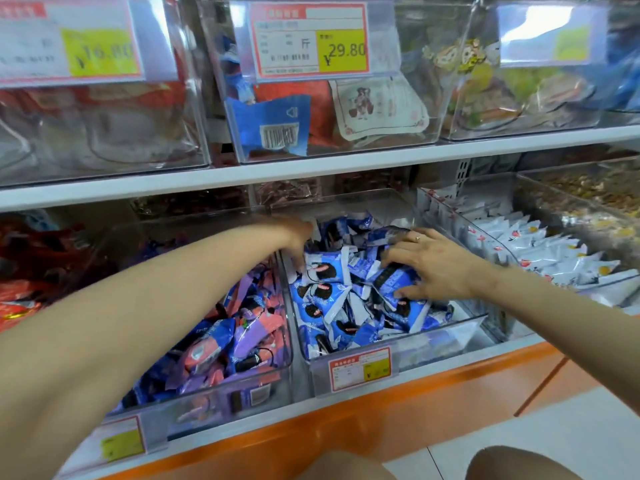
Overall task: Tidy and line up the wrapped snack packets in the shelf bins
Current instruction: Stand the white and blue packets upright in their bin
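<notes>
Blue-and-white plastic snack packets printed with dark sandwich biscuits (323, 271) lay in a jumbled heap, tilted every way, in the clear plastic middle bin (436, 342) of the lower shelf. Purple, pink and blue wrapped packets (242, 327) were piled just as loosely in the clear left bin (194, 410). White wrapped packets (540, 251) stood in overlapping rows in the clear right bin (450, 220).

Above the grip a white flat shelf board (346, 164) runs edge to edge across the view. Up and to the right of the grip, behind that board, stands a grey perforated upright strip (463, 171). Below the grip a glossy orange base panel (346, 431) crosses aslant, with dark seams at its right end. Nearer than that lies a pale tiled floor (554, 431), brightly and evenly lit.
</notes>
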